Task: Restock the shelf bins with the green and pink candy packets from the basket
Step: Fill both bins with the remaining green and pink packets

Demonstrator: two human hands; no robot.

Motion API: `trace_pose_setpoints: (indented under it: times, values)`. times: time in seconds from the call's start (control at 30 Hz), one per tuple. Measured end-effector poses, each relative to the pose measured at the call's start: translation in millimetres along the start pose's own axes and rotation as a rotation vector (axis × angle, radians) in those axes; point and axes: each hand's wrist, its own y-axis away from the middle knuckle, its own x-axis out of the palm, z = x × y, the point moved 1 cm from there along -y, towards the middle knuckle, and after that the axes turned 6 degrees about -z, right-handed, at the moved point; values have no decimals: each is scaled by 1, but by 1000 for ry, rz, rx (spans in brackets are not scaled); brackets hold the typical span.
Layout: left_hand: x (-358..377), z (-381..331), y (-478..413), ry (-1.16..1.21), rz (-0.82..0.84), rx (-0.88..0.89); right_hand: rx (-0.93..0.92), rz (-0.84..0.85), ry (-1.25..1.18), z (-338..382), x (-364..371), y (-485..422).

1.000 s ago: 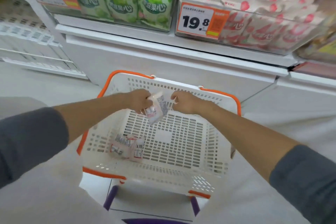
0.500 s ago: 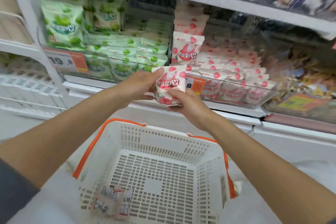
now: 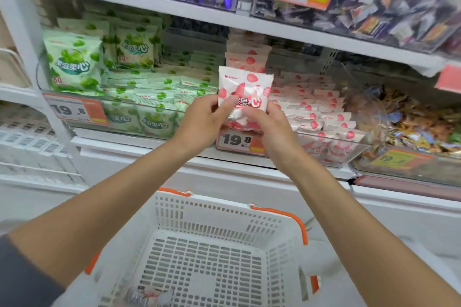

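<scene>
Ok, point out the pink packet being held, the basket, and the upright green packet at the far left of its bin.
pink packet [image 3: 245, 82]: head view, upper front face.
basket [image 3: 217, 214]: head view, far slotted wall.
upright green packet [image 3: 72, 62]: head view, centre of its printed front.

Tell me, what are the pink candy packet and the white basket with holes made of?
The pink-and-white candy packet looks like thin glossy plastic film: it crinkles and shines where the left hand and right hand pinch it. The white slotted basket with orange handles looks like stiff moulded plastic, fairly matt.
</scene>
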Motion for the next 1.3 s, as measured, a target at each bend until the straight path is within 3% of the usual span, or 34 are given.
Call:
trace_pose_setpoints:
  times: [0.07,0.17,0.3,0.5,0.67,0.9,1.07,1.2,1.3]
  values:
    - [6,2,7,-91,30,52,38,-43,19,-2,2,1]
    - [9,10,14,-109,33,49,-90,-215,170,-9,8,4]
    - [6,12,10,-168,8,97,-169,-304,157,-19,15,-1]
    - [-8,13,-4,-351,-60,148,-78,-56,90,-6,10,-2]
    - [-16,-15,-33,-280,-75,127,-193,-117,171,19,-4,-12]
    - [-17,-27,-49,-552,67,156,-172,-114,187,15,-6,-26]
    - [-20,-24,-68,-470,-46,163,-140,-149,178,24,-18,-42]
    - [-9,-17,-92,-633,118,139,-101,-130,263,21,-21,-51]
    - [-4,-10,-104,-551,100,94,-78,-141,292,16,-15,-56]
